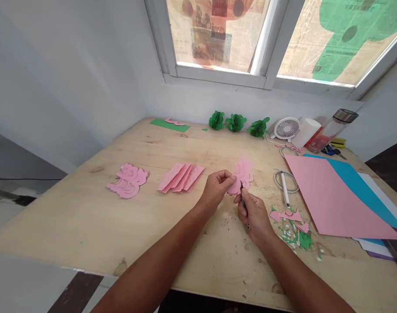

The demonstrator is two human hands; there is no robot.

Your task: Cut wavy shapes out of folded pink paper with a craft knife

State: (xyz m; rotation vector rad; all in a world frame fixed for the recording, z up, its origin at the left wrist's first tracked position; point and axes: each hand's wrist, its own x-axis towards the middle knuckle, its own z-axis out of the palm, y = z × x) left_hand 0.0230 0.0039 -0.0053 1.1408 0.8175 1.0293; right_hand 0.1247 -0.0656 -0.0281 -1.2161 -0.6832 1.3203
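My left hand pinches the left edge of a pink paper cutout with curved edges, held just above the wooden table. My right hand is closed around a slim dark craft knife, its tip against the lower part of that paper. The blade itself is too small to make out. Left of my hands lie a pleated stack of pink paper and a pile of scalloped pink cutouts.
Pink and green scraps lie right of my right hand, near a white pen on a coiled cable. Large pink sheets cover the right side. Green paper shapes, a small fan and a bottle stand along the wall.
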